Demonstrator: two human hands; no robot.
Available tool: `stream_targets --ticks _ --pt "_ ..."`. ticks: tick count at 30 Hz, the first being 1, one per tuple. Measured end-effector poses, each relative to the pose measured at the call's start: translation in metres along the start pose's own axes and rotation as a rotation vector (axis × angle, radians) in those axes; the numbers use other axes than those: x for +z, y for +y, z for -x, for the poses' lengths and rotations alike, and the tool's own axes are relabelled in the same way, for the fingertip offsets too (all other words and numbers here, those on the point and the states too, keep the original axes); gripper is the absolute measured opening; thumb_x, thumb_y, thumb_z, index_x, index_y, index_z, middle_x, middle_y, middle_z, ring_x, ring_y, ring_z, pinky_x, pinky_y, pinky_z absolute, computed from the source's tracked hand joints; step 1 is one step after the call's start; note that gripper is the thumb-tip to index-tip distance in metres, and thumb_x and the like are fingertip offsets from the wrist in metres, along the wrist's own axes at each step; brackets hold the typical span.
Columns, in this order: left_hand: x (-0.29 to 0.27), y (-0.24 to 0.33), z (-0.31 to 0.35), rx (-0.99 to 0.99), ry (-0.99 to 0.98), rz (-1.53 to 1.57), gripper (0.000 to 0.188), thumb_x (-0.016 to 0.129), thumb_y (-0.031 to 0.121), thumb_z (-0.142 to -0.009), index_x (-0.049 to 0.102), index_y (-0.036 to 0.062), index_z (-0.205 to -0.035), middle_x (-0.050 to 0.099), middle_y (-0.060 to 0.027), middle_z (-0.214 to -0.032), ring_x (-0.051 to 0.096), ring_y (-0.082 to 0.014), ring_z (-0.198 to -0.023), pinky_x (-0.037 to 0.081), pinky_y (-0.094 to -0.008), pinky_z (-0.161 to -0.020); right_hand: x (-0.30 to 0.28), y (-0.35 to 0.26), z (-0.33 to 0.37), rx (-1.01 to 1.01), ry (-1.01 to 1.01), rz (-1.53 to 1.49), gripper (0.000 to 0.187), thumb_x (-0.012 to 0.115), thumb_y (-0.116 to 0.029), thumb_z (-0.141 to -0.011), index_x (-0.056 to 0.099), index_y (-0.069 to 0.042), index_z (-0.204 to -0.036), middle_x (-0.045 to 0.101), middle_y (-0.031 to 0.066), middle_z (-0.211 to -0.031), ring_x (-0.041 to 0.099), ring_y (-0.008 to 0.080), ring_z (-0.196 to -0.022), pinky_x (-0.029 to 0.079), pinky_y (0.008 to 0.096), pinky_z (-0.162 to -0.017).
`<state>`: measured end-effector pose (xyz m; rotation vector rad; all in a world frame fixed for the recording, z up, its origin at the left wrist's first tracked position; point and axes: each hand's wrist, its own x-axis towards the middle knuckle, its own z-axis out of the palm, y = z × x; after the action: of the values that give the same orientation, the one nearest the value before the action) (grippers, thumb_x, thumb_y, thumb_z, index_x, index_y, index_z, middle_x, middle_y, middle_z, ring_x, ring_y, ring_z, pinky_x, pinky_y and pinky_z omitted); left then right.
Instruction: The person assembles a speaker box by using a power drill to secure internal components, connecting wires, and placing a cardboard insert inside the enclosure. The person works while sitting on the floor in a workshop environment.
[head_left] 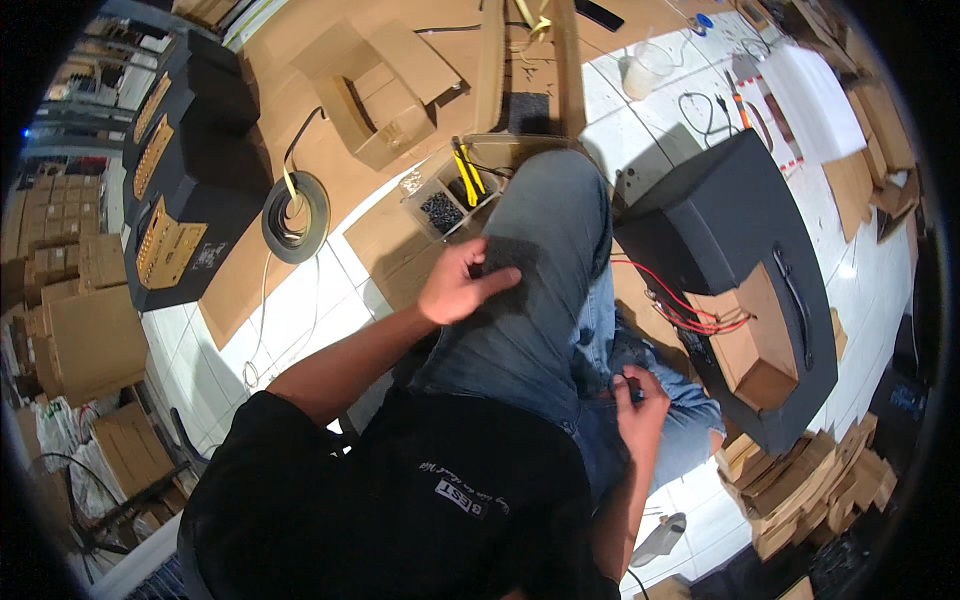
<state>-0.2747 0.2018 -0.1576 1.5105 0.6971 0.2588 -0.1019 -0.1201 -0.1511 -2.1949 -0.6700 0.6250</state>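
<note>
My left hand is held over my raised knee, with thumb and fingers apart and nothing visible between them. Lower and to the right, my right hand has its thumb and fingertips pinched together by my folded leg; whatever they hold is too small to make out. Just beyond my left hand is a compartment tray with black screws and yellow-handled pliers. To my right a black speaker-like cabinet lies with its brown inside showing, red wires coming out and a black handle on its side.
Several black cabinets with gold panels stand at the left. A tape roll and an open cardboard box lie ahead. Flattened cardboard is stacked at the lower right. A plastic cup stands at the far right.
</note>
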Motion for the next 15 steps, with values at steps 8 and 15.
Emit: stream_targets --ticks 8,15 --pt "-0.046 -0.023 -0.007 -0.027 0.11 -0.086 0.032 0.08 0.028 -0.088 0.058 0.0038 -0.086 0.053 0.0009 -0.073 0.047 -0.01 -0.07 0.041 -0.0299 -0.064 0.074 -0.133 -0.073 -0.522 -0.154 0.039 0.02 0.076 -0.011 -0.081 0.073 -0.002 -0.099 0.07 0.0153 -0.089 0.068 0.0334 -0.081 0.053 0.0397 -0.075" --pt "-0.12 -0.056 -0.022 -0.081 0.255 0.137 0.016 0.073 0.011 -0.093 0.063 0.0012 -0.101 0.065 -0.0015 -0.089 0.06 -0.0117 -0.082 0.048 -0.0281 -0.077 0.116 -0.162 -0.093 -0.313 -0.159 0.127 0.013 0.077 -0.014 -0.082 0.072 -0.006 -0.091 0.068 0.0119 -0.084 0.067 0.0336 -0.076 0.054 0.0409 -0.072"
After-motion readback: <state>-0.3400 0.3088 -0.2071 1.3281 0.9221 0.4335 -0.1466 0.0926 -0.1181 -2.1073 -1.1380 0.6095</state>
